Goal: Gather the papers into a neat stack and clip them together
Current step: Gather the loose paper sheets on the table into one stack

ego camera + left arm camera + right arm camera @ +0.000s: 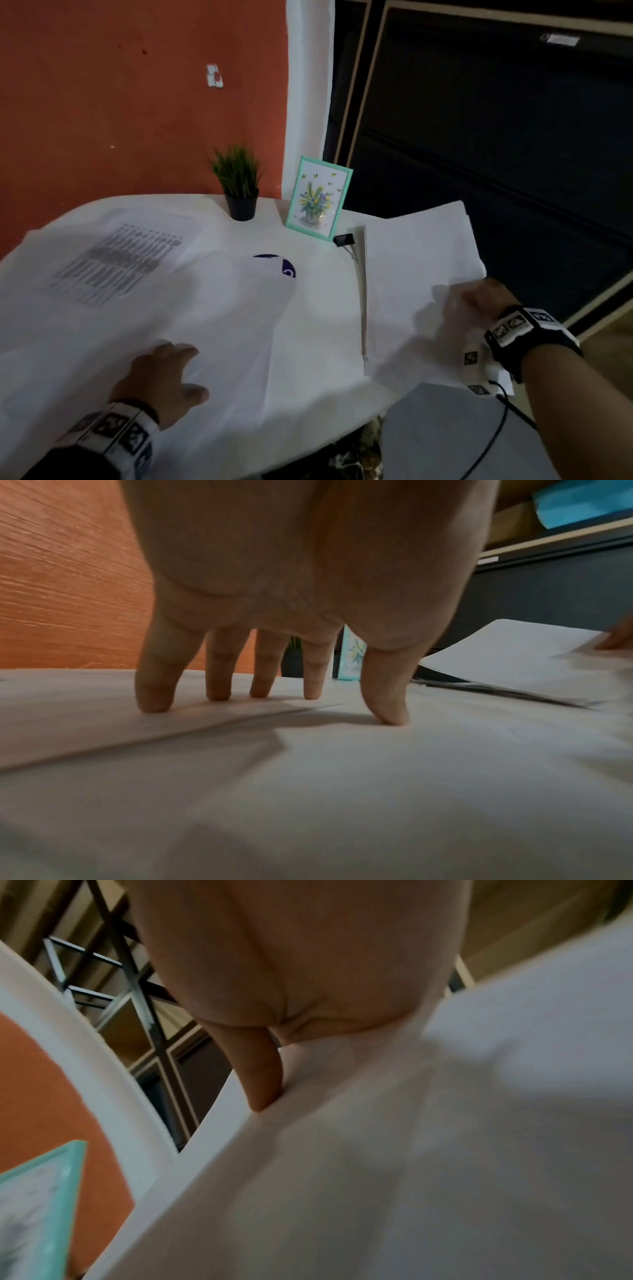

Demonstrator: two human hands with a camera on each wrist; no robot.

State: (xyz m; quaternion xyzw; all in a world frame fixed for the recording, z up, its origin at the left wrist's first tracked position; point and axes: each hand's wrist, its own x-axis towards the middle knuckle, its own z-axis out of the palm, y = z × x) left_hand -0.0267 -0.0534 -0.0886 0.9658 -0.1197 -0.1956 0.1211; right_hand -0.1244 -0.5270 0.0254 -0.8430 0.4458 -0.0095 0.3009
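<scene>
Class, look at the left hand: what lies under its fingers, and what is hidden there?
Under the left hand, straight fingertips press overlapping white papers lying flat on the table. Whatever lies beneath those sheets is covered and cannot be seen.

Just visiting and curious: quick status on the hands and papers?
Left hand flat, fingers spread on loose white sheets. Right hand holds lifted white paper stack. Small black binder clip untouched beside the stack.

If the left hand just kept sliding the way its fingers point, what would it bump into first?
Probably the printed sheet lying flat ahead of the left hand; past it, only the orange wall. The potted plant sits off to the right, though depth is uncertain.
</scene>
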